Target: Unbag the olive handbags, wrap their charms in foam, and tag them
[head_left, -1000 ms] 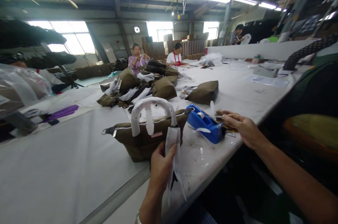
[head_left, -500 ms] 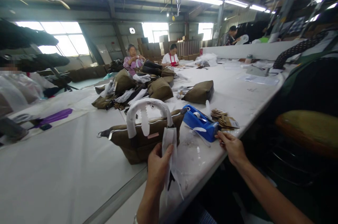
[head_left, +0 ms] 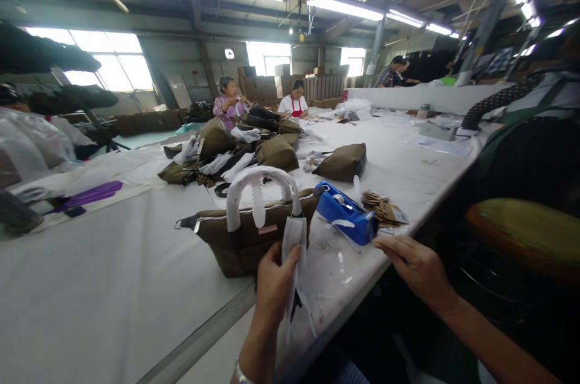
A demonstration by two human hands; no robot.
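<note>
An olive handbag point(head_left: 254, 242) stands upright on the table, its looped handle point(head_left: 235, 203) wrapped in white. White wrapping paper point(head_left: 296, 245) is folded around a strap hanging at the bag's right side. My left hand point(head_left: 274, 281) grips this paper-covered strap, thumb in front. A blue tape dispenser point(head_left: 344, 215) sits to the right of the bag. Just off its near end, my right hand point(head_left: 414, 263) has thumb and forefinger pinched together on tape, which is clear and barely visible. White serrated strips lie by the dispenser and hang at the handle.
Brown tags point(head_left: 385, 209) are piled behind the dispenser. More olive bags point(head_left: 276, 151) lie heaped further back, and one bag point(head_left: 342, 162) lies apart. Several people work around the white table point(head_left: 90, 287). A yellowish stool point(head_left: 521, 236) stands beyond the table's right edge.
My right hand has drawn slightly away from the dispenser's end, toward me, and turned, back of the hand up. My left hand keeps its grip on the wrapped strap. The view has shifted slightly.
</note>
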